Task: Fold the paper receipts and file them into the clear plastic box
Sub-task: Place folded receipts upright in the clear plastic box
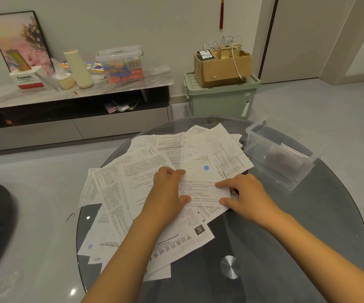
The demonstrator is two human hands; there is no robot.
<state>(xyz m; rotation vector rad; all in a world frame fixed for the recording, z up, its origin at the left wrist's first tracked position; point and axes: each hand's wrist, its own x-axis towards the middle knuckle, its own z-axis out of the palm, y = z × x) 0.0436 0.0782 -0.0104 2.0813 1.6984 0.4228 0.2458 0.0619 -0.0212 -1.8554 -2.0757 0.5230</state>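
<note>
I judge the step in hand is the fold of one receipt [203,189], in the middle of the frame, on top of the pile of papers [137,171]. My left hand [168,189] pinches its left edge between thumb and fingers; my right hand [245,193] lies spread and flat on its right edge, gripping nothing. The paper is thin, matte, printed, a little creased. The next move calls for bringing one edge over the other and pressing the crease. The clear plastic box [262,138], rigid and rectangular, stands right of the centre on the smooth glass table [286,237], just beside the pile.
</note>
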